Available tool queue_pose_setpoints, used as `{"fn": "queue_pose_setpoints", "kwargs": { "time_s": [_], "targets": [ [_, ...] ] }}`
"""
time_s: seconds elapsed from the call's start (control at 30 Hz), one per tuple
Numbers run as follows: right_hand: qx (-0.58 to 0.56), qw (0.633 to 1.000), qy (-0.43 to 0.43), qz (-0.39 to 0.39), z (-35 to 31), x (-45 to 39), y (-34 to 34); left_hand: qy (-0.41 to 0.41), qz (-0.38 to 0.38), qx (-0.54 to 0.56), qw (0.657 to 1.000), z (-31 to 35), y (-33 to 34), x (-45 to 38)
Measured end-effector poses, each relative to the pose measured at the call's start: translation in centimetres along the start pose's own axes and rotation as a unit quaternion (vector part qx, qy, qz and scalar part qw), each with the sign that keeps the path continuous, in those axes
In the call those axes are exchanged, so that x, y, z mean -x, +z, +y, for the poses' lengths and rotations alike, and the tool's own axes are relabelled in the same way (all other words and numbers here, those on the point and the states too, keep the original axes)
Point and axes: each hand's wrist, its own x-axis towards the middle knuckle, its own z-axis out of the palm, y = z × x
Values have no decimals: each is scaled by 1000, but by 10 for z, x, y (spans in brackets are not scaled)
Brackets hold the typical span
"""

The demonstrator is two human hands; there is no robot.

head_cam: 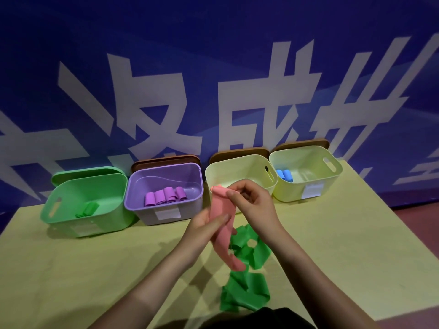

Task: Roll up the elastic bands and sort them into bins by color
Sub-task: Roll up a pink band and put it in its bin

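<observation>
Above the green bands (247, 264), the left hand (209, 224) gripped the pink band (221, 210); the right hand (251, 200) pinched its far end between curled fingers.

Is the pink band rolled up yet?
Not yet. The pink band hangs mostly flat between the left hand and right hand; only its top end curls.

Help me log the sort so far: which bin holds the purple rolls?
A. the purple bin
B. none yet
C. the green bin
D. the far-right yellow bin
A: the purple rolls stand in a row inside the purple bin, second from the left.
</observation>
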Motion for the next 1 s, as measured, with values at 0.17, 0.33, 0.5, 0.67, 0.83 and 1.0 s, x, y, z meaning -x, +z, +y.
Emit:
{"fn": "queue_pose_setpoints", "kwargs": {
  "time_s": [0.17,0.33,0.5,0.67,0.83,1.0],
  "targets": [
    [36,998,-30,31,-7,-7,-6,-4,12,14,1000,-2,0,4],
    [88,995,-56,-1,-2,-3,-13,9,34,27,999,0,0,-1],
    [75,996,-47,-28,-2,-1,-14,27,68,72,995,7,7,-5],
    [141,978,-140,-63,2,-2,-17,38,100,87,990,7,15,-2],
    [120,976,-153,-101,6,-2,-18,61,120,96,986,5,16,-2],
    [10,989,-50,-138,6,5,-18,111,103,47,987,6,17,1]
  ]
}}
